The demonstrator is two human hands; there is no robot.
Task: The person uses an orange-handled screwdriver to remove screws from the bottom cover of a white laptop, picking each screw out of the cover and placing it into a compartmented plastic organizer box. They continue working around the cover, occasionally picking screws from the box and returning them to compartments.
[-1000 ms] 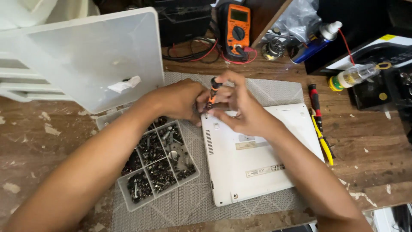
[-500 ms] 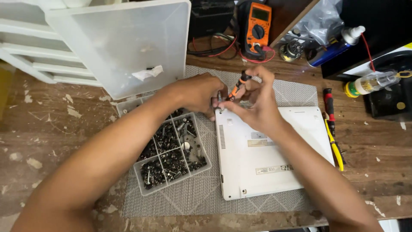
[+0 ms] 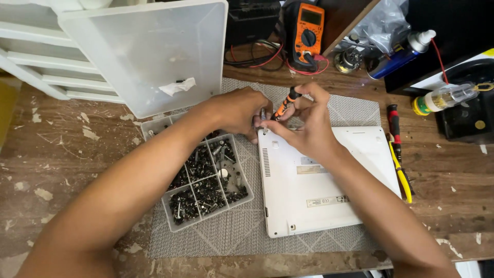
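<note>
— Where the grey woven mat (image 3: 226, 242) covers the scarred, paint-flecked wooden bench (image 3: 62, 170), what lies there?

— White plastic laptop (image 3: 319, 190), underside up, pale label strips on it. Right hand (image 3: 309, 128) pinches a slim orange-and-black screwdriver (image 3: 284, 105) at its top-left corner; left hand (image 3: 239, 110) is curled narrow at the tip. Clear compartment box of dark screws (image 3: 206, 180) sits just left. Orange multimeter (image 3: 307, 33) behind.

Small orange-black screwdriver (image 3: 284, 106), tilted, tip down at far-left corner of white laptop (image 3: 319, 185), lying underside up.
</note>
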